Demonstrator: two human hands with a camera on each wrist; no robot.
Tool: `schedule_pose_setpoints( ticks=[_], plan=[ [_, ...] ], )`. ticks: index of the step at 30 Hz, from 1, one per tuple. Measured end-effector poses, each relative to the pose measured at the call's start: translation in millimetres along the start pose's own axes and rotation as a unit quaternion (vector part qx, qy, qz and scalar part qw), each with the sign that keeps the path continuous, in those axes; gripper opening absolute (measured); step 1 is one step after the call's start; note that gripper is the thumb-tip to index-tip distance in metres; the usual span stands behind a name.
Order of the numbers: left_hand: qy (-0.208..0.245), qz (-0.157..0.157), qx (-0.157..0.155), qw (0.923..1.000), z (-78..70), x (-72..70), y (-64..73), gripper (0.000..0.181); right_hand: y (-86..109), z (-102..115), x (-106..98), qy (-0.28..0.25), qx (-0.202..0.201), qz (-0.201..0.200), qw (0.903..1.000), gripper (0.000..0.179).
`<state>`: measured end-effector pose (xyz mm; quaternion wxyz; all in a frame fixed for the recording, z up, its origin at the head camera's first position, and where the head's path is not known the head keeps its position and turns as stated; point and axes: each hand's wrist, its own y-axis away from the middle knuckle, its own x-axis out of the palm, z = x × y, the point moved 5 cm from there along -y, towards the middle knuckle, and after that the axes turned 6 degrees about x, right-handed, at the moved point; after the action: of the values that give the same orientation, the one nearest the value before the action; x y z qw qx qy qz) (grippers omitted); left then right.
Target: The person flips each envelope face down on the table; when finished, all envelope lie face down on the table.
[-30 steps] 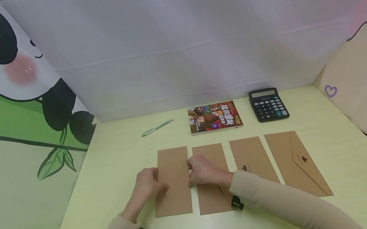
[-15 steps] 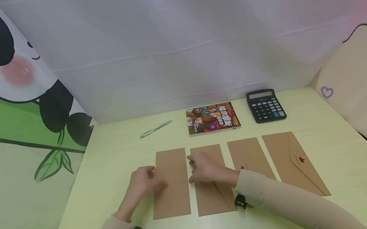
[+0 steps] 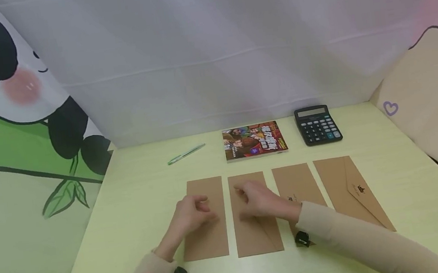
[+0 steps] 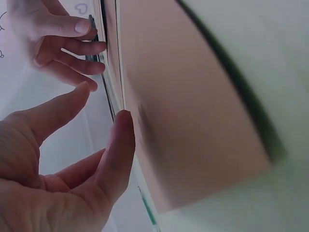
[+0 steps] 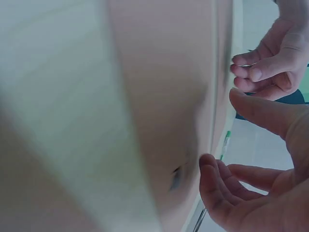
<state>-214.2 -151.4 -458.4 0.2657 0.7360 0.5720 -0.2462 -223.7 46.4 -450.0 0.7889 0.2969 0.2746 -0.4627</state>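
Brown kraft envelopes lie upright in a row. My left hand (image 3: 193,213) is over the leftmost envelope (image 3: 209,244), which shows a plain face. Above the second envelope (image 3: 252,244), its lower flap line partly visible, is my right hand (image 3: 260,200). Both hands have thumb and fingers apart, with nothing between them. In the left wrist view, a gap shows between my fingertips and the envelope (image 4: 193,121). My right forearm covers part of the third envelope (image 3: 294,176), which bears a small crown print. A crown and a diagonal flap mark the rightmost envelope (image 3: 333,186).
Behind the row, a green pen (image 3: 186,154) lies at the left, a comic-style book (image 3: 254,141) in the middle and a black calculator (image 3: 318,125) at the right. A white curtain (image 3: 210,64) hangs along the table's back edge.
My left hand has moved right, from the leftmost envelope's left edge to over its face. My right hand has shifted right, off the gap between the first two envelopes. The envelopes keep their places.
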Motion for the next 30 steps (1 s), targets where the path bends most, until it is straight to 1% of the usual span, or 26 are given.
schedule_pose_setpoints(
  ticks=[1, 3, 6, 9, 13, 15, 18, 19, 21, 22, 24, 25, 28, 30],
  plan=[
    [0.001, 0.002, 0.002, 1.0000, -1.1, 1.9, 0.0, 0.057, 1.9, -3.6, -0.9, 0.008, 0.003, -0.005, 0.9999, 0.072],
    [0.004, 0.004, 0.003, 1.0000, -1.4, 5.7, 0.0, 0.057, 5.7, -10.3, -2.9, 0.030, 0.002, -0.019, 0.9994, 0.075],
    [0.006, 0.009, 0.010, 0.9999, -2.6, 9.9, -0.7, 0.055, 10.8, -19.8, -7.8, 0.049, 0.010, -0.037, 0.9981, 0.074],
    [0.002, 0.015, 0.023, 0.9996, -6.1, 13.2, -2.8, 0.052, 14.0, -29.4, -15.2, 0.051, 0.024, -0.048, 0.9972, 0.072],
    [-0.009, 0.029, 0.046, 0.9985, -15.4, 16.7, -6.5, 0.046, 16.3, -39.9, -24.4, 0.048, 0.051, -0.048, 0.9963, 0.074],
    [-0.024, 0.038, 0.059, 0.9972, -20.3, 19.2, -8.7, 0.041, 17.4, -43.5, -27.4, 0.051, 0.067, -0.046, 0.9954, 0.075],
    [-0.048, 0.055, 0.083, 0.9939, -28.3, 23.6, -11.1, 0.023, 19.2, -47.1, -31.0, 0.053, 0.084, -0.042, 0.9941, 0.076],
    [-0.055, 0.060, 0.093, 0.9924, -30.7, 25.3, -11.8, 0.023, 19.9, -47.9, -32.1, 0.055, 0.090, -0.042, 0.9935, 0.076],
    [-0.063, 0.071, 0.101, 0.9904, -34.8, 28.8, -12.8, 0.032, 21.3, -49.7, -34.0, 0.052, 0.103, -0.041, 0.9925, 0.076],
    [-0.062, 0.077, 0.103, 0.9897, -36.5, 30.7, -13.3, 0.038, 21.9, -50.7, -35.0, 0.052, 0.109, -0.040, 0.9919, 0.077],
    [-0.057, 0.088, 0.099, 0.9895, -38.7, 33.7, -14.1, 0.039, 23.0, -52.4, -36.6, 0.055, 0.117, -0.040, 0.9908, 0.079],
    [-0.056, 0.091, 0.095, 0.9897, -39.4, 34.9, -14.4, 0.036, 23.1, -53.6, -36.9, 0.058, 0.120, -0.041, 0.9903, 0.080],
    [-0.050, 0.104, 0.072, 0.9907, -39.4, 38.3, -15.3, 0.024, 23.7, -57.2, -37.3, 0.063, 0.125, -0.044, 0.9892, 0.082],
    [-0.049, 0.109, 0.060, 0.9910, -38.6, 39.9, -15.8, 0.022, 23.8, -59.4, -36.7, 0.063, 0.128, -0.045, 0.9887, 0.082]
  ],
)
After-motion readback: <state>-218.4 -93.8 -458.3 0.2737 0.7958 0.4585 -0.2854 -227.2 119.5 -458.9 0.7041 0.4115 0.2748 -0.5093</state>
